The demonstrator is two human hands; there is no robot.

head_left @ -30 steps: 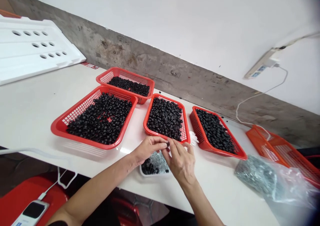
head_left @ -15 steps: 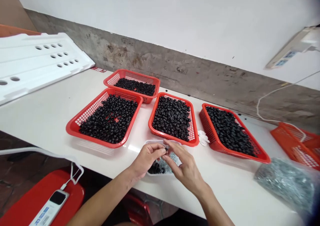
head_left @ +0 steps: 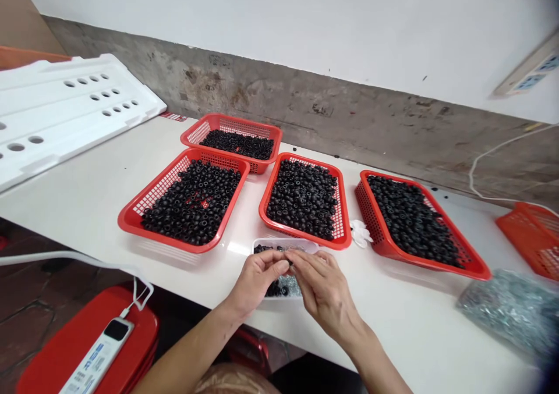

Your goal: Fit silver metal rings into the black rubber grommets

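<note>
Head view: left hand [head_left: 253, 280] and right hand [head_left: 326, 292] meet at the fingertips, pinching a black part [head_left: 289, 261], mostly hidden, above the tub [head_left: 308, 245]. A red basket [head_left: 338, 244] stands just beyond the tub.

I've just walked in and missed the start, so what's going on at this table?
A person is working bare-handed over a small tub. The left hand pinches a small black piece, mostly hidden, with the fingertips of the right hand close against it. The tub holds more black pieces and some pale bits. Behind it stand four red baskets of black pieces; a clear bag lies off to the right.
</note>
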